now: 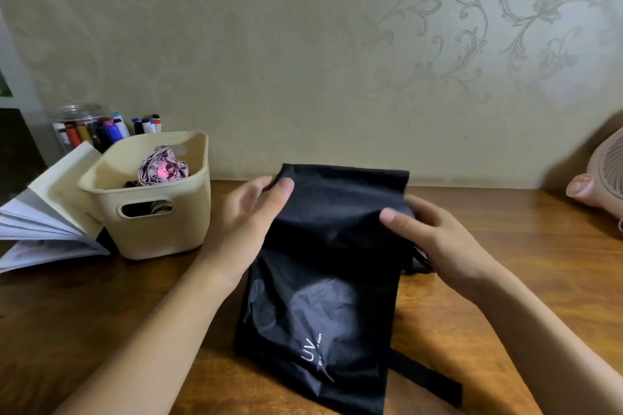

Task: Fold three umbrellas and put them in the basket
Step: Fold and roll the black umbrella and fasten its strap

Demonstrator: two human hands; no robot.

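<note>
My left hand (249,212) pinches the far left corner of the black umbrella (330,296), thumb on top of the cloth and fingers tucked behind it. My right hand (428,232) grips its right edge, thumb pressed onto the cloth, fingers curled round the side. The umbrella lies flattened on the surface (101,313) in front of me, its far end lifted between my hands, white "UV" lettering near its near end and its strap (428,377) trailing out to the right. The basket (158,232) stands to the left, well apart from the umbrella, with a pink umbrella (161,167) bunched inside. An open book (43,212) leans against the basket, a jar of markers (84,128) behind it. A pink fan (606,172) sits at far right.
</note>
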